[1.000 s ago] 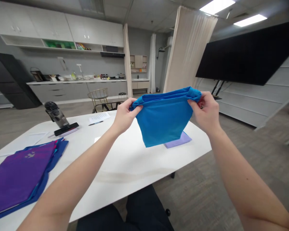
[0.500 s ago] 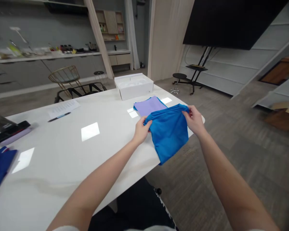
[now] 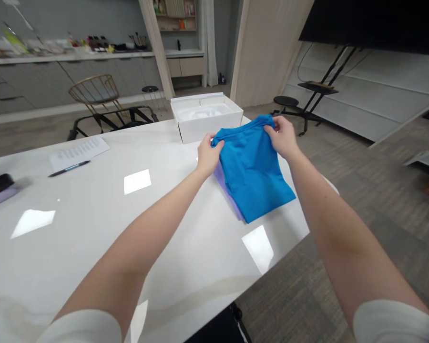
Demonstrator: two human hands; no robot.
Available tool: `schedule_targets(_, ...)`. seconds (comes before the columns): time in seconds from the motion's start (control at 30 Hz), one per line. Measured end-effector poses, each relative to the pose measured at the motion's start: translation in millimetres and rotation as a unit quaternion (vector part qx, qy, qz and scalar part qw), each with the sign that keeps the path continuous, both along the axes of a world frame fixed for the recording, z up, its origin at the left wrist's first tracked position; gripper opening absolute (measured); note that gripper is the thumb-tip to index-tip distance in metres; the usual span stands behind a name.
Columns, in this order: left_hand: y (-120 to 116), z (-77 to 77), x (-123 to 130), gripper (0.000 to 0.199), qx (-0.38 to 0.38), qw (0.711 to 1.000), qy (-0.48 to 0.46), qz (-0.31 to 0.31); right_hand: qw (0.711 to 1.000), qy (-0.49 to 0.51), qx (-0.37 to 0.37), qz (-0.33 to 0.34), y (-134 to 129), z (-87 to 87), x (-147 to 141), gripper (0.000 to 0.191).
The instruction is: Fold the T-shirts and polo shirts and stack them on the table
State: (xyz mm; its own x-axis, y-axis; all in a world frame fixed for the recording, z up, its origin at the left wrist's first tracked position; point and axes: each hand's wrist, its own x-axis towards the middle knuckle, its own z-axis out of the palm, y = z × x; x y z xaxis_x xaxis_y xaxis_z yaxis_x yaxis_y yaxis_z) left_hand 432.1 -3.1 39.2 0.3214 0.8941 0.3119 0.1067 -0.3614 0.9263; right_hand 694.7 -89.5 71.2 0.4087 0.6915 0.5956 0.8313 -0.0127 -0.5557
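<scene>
Tbl (image 3: 200, 247) w/ blue cloth (image 3: 253, 166) held over R end.
L to R: paper (image 3: 84, 151), pen (image 3: 69, 168) along its near edge; white box (image 3: 207, 126) at far side; L hand (image 3: 209, 155) pinching blue's top L corner; purple cloth (image 3: 229, 193) partly under blue; R hand (image 3: 283, 136) pinching top R corner.

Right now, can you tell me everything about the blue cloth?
The blue cloth is bright, plain and soft-looking, folded over at the top, slightly wrinkled. The left hand pinches one top corner, the right hand the other. It slopes toward the person, over the table, hiding part of a purple cloth; whether its lower edge touches down is unclear.
</scene>
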Motion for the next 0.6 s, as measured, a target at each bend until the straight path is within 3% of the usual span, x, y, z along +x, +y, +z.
schedule_targets(0.07, 30.6, -29.1, 3.7, 0.026, -0.053, 0.994, 0.084, 0.043, 0.994, 0.022, -0.1, -0.031, 30.3, -32.4, -3.8, 0.024)
schedule_targets(0.17, 52.6, -58.2, -2.0, 0.039, -0.084, 0.976, 0.19, 0.07, 0.964, 0.046, -0.252, -0.077, 46.7, -72.8, -16.9, 0.045)
schedule_targets(0.23, 49.9, -62.0, -6.7, 0.044, -0.034, 0.967, 0.234, 0.094, 0.951, 0.016, -0.29, -0.11, 44.1, -84.4, -24.4, 0.061)
schedule_targets(0.3, 36.0, -56.6, -7.8, 0.045, 0.075, 0.957, 0.261, 0.1, 0.955, -0.04, -0.27, -0.116, 37.4, -85.5, -30.5, 0.068)
schedule_targets(0.37, 15.6, -49.2, -4.1, 0.045, 0.2, 0.938, 0.278, 0.046, 0.967, -0.087, -0.231, -0.066, 29.8, -83.4, -37.7, 0.066)
schedule_targets(0.43, -5.8, -46.5, 2.6, 0.046, 0.272, 0.912, 0.303, -0.053, 0.966, -0.107, -0.235, 0.015, 21.7, -84.5, -46.9, 0.06)
schedule_targets(0.5, -23.0, -50.7, 8.7, 0.051, 0.268, 0.887, 0.356, -0.122, 0.948, -0.117, -0.289, 0.071, 12.4, -90.2, -55.3, 0.058)
schedule_targets(0.6, -37.7, -62.1, 11.8, 0.064, 0.228, 0.858, 0.432, -0.159, 0.919, -0.125, -0.369, 0.058, -4.5, -99.1, -57.1, 0.059)
